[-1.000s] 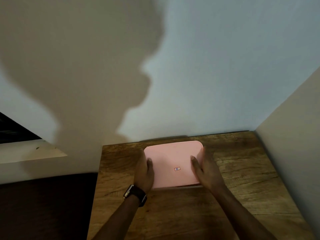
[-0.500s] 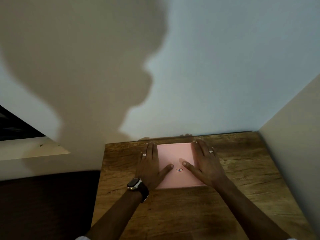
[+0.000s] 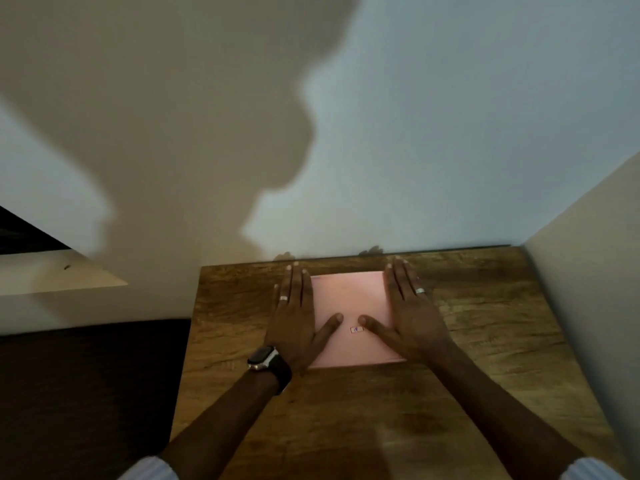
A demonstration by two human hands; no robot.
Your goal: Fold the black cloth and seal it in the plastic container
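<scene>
A pink plastic container (image 3: pixel 349 299) with its pink lid on sits on the wooden table (image 3: pixel 485 341), near the back wall. A small sticker marks the lid near its front. My left hand (image 3: pixel 296 313) lies flat on the lid's left side, fingers spread and pointing away from me. My right hand (image 3: pixel 407 311) lies flat on the right side the same way. Both thumbs point inward and nearly meet over the lid. The black cloth is not visible.
The table's back edge meets a pale wall (image 3: pixel 450 133); a side wall (image 3: pixel 588 306) closes the right. A dark surface (image 3: pixel 86 393) lies left of the table, with a pale ledge (image 3: pixel 52 275) behind it. My shadow covers the wall.
My hands went from gripping the container's sides to lying flat on its lid. Since half a second ago they have hardly moved.
</scene>
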